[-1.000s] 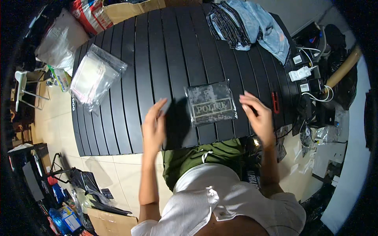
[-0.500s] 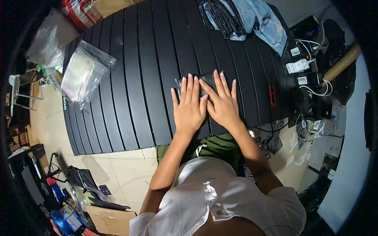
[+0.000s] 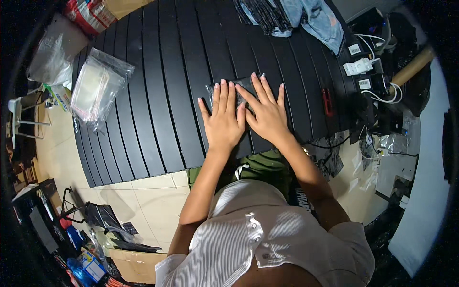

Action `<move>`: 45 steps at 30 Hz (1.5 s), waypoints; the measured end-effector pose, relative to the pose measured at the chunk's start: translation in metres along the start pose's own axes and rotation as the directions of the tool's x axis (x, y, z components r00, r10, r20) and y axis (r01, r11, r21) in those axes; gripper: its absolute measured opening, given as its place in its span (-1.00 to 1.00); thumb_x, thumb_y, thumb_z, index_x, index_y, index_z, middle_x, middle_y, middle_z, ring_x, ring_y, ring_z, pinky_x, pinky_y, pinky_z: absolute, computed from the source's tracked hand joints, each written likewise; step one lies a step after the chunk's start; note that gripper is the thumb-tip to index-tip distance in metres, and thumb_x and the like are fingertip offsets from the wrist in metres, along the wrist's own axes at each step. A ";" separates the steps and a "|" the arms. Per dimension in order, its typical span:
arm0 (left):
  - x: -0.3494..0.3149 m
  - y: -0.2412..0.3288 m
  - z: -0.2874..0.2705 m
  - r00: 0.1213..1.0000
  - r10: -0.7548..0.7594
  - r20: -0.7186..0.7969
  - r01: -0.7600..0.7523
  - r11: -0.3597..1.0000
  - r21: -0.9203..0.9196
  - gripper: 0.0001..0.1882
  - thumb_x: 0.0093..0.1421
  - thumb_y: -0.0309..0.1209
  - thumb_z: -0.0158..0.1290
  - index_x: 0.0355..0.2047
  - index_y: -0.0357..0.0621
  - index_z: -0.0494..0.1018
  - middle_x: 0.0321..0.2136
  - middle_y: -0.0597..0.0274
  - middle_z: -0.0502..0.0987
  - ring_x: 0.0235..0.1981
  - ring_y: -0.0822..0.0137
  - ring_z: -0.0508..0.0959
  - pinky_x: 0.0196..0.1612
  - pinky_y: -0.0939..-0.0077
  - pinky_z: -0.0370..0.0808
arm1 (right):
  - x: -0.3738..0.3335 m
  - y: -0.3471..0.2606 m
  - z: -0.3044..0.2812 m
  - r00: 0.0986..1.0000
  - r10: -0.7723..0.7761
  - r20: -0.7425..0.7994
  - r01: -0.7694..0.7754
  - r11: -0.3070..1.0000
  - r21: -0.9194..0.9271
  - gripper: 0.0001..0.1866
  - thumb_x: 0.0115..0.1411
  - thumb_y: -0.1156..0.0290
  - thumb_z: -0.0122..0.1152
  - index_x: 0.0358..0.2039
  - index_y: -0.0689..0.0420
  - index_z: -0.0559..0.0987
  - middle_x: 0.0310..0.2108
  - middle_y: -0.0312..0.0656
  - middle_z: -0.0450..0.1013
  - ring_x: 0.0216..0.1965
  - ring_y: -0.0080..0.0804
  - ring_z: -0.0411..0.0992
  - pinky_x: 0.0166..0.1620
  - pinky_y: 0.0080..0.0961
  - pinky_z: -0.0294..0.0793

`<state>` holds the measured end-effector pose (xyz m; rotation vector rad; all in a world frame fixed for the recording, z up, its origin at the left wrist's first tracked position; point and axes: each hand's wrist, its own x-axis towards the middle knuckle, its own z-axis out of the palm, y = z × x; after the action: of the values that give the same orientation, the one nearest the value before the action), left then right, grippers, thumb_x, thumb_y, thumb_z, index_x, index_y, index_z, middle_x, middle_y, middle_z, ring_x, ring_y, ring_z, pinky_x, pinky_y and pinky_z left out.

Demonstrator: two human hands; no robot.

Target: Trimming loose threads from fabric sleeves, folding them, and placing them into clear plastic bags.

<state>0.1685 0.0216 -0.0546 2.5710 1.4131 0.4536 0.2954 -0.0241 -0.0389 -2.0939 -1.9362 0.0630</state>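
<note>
My left hand (image 3: 224, 119) and my right hand (image 3: 267, 112) lie flat side by side, fingers stretched out, on a clear plastic bag (image 3: 245, 84) with something dark under it or in it. Most of the bag is hidden by the hands, so its contents cannot be made out. Only its far edge and left corner show past the fingertips. It rests on the black slatted tabletop (image 3: 162, 95). The fingers of both hands are slightly apart, the right hand's more spread, and the thumbs nearly meet.
A stack of clear plastic bags (image 3: 98, 88) lies at the table's left. Folded jeans (image 3: 313, 21) sit at the far right. Near the right edge are a red cutter (image 3: 327, 102) and a white plug adapter (image 3: 358, 67) with cables. A cardboard sheet (image 3: 136, 265) lies on the floor.
The whole view has shifted slightly, with the table's things sitting a little further up and left. Both hands remain flat on the bag, a little further forward from my body.
</note>
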 end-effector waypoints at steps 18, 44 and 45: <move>0.006 -0.038 -0.017 0.944 -0.314 0.097 0.304 0.718 -0.627 -0.80 0.08 -0.33 0.08 -0.32 -0.13 0.39 -0.35 0.25 0.42 -0.21 0.31 0.35 -0.12 0.41 0.21 | 0.012 0.024 -0.017 0.832 0.477 0.283 -0.395 0.151 0.906 -0.47 0.08 0.42 0.15 0.05 0.25 0.24 -0.22 -0.16 0.41 -0.25 -0.53 0.37 -0.20 -0.65 0.34; -0.059 0.210 0.075 0.573 0.685 0.450 0.274 0.358 -0.893 -0.50 0.20 -0.39 -0.03 0.11 -0.32 0.14 0.01 -0.02 0.33 0.02 0.31 0.36 0.04 0.50 0.28 | -0.448 0.191 0.160 0.231 0.925 0.303 -0.140 -0.276 0.951 -0.65 0.05 0.24 0.22 -0.15 0.06 0.46 -0.58 -0.33 0.36 -0.55 -0.53 0.31 -0.51 -0.50 0.28; -0.072 0.218 0.070 0.558 0.710 0.430 0.299 0.311 -0.902 -0.49 0.20 -0.40 -0.04 0.12 -0.31 0.13 0.04 -0.03 0.30 0.04 0.30 0.34 0.04 0.51 0.27 | -0.510 0.212 0.196 0.323 0.780 0.535 0.184 -0.607 0.773 -0.68 0.05 0.20 0.19 -0.23 0.09 0.48 -0.60 -0.31 0.31 -0.58 -0.52 0.24 -0.52 -0.47 0.23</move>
<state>0.3287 -0.1565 -0.0694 1.4814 0.1430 0.0025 0.4079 -0.5013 -0.3593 -0.9614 0.4494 0.7519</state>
